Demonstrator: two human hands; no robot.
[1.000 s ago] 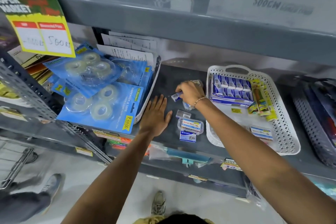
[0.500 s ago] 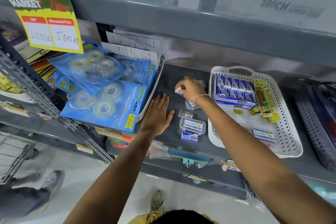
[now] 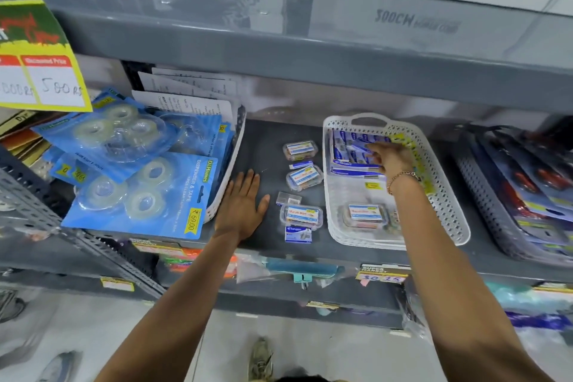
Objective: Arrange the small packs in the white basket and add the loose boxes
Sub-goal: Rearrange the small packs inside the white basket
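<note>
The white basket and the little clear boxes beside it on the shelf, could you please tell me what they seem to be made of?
The white basket looks like moulded plastic with a matte finish: its walls are a regular grid of small holes and a handle slot is cut in the far rim. The clear boxes seem to be thin glossy transparent plastic, since their contents show through; the labels on the lids look like paper.

The left hand point(image 3: 242, 206) lies flat, palm down, fingers together and pointing forward, thumb spread to the right, its forearm stretched straight out. The right hand point(image 3: 391, 158) reaches farther forward and higher, fingers extended leftward and blurred, a bracelet point(image 3: 401, 178) on its wrist.
</note>
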